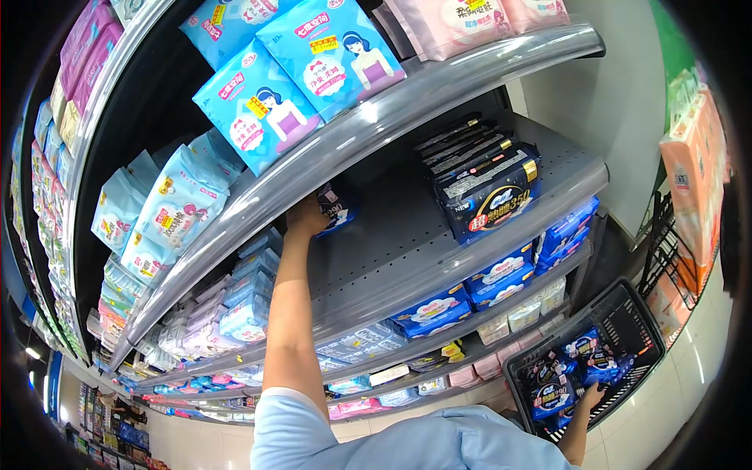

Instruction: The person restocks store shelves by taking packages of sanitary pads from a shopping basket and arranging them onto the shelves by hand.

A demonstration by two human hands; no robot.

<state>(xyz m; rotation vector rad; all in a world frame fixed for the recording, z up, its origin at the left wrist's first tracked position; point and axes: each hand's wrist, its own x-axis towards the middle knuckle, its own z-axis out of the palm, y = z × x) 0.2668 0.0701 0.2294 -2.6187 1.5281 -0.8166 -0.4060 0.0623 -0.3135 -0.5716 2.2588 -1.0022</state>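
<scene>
My left hand (307,216) reaches onto the dark metal shelf (376,243), its fingers closed round a dark blue package (337,207) marked 290. Down at the lower right, my right hand (593,395) touches the dark blue packages (601,366) lying in a black basket (638,313). Its fingers are partly hidden against them, so a grip cannot be made out. Further right on the same shelf stands a row of black packages (489,196) marked 350.
Light blue packages (329,55) and pink ones (454,23) sit on the shelf above. Blue packages (431,309) fill the shelf below. A black wire rack (666,251) with orange packs (695,172) stands at the right.
</scene>
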